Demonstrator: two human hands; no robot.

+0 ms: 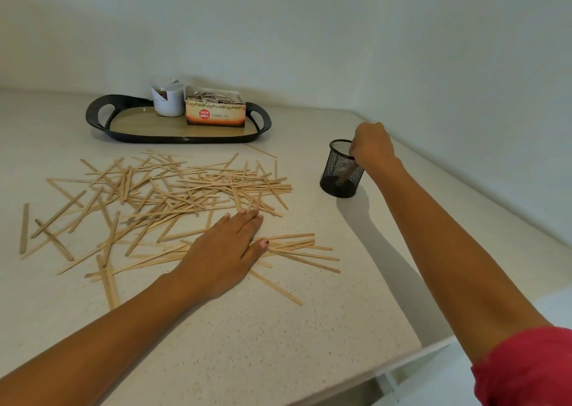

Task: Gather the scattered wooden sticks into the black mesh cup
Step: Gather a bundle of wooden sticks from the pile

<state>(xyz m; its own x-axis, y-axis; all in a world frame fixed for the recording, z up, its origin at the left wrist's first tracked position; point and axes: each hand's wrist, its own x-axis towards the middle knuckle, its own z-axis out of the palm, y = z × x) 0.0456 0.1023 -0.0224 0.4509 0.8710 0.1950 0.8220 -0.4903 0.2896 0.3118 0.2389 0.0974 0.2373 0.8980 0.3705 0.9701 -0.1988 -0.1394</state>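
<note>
Several thin wooden sticks (pixel 173 189) lie scattered in a wide heap across the speckled counter. My left hand (pixel 226 247) lies flat on the sticks at the heap's near right edge, fingers straight. A smaller bunch of sticks (pixel 303 251) fans out just right of its thumb. The black mesh cup (pixel 340 173) stands upright to the right of the heap. My right hand (pixel 371 145) grips the cup's rim on its right side, fingers curled over the edge. The cup's inside looks dark; I cannot tell what it holds.
A black two-handled tray (pixel 102 121) sits at the back, carrying a white jar (pixel 167 99) and an open tea box (pixel 215 111). The counter's front edge (pixel 309 396) runs diagonally at the lower right. White walls close the corner behind.
</note>
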